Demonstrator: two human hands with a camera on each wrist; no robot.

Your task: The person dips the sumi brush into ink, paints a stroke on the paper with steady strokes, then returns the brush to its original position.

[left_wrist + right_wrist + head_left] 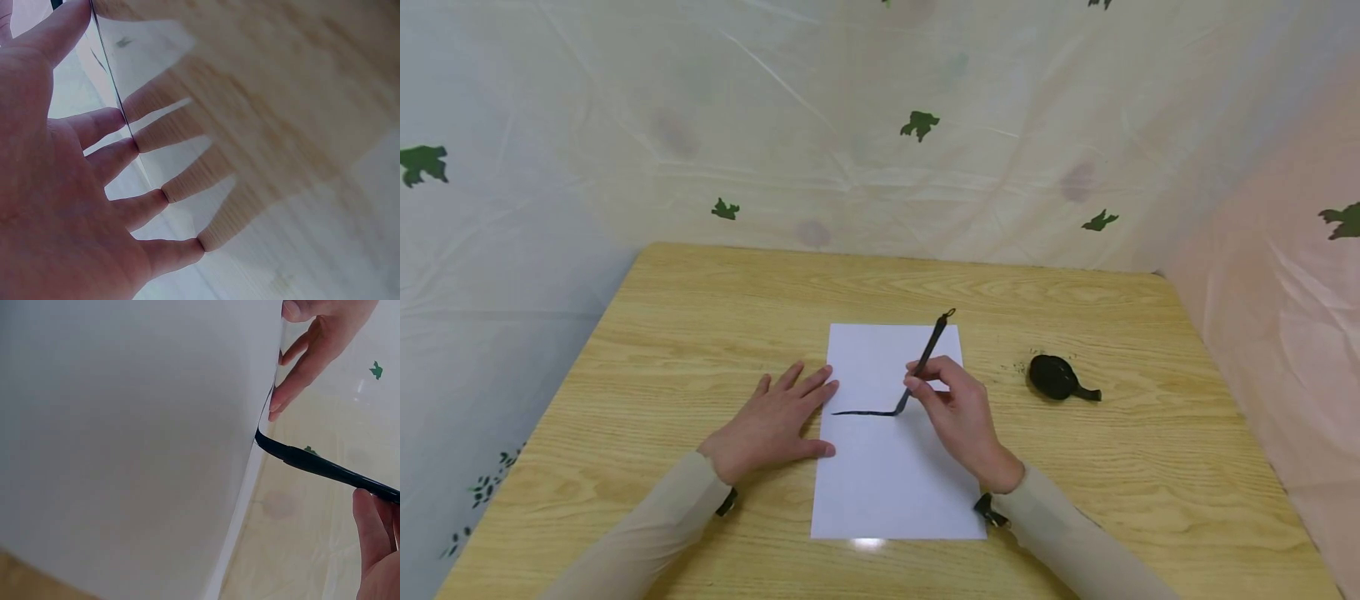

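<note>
A black writing brush (pixel 931 343) is pinched between the thumb and fingers of my right hand (pixel 964 417). It leans with its top end away from me, and its bristles, bent in the right wrist view (pixel 270 445), touch the white paper (pixel 887 492). From the tip, a thin black stroke (pixel 863 412) runs left across the sheet. My left hand (pixel 767 425) lies with spread fingers at the sheet's left edge, some fingertips and the thumb on the paper. The left wrist view shows this palm (pixel 69 181) and its reflection in the glossy tabletop.
Right of the paper sits a small round black dish (pixel 1052 377) with a short handle, dark specks beside it. The wood-grain table (pixel 700 308) is bordered behind and at both sides by pale sheets (pixel 820 108) with green leaf-like patches.
</note>
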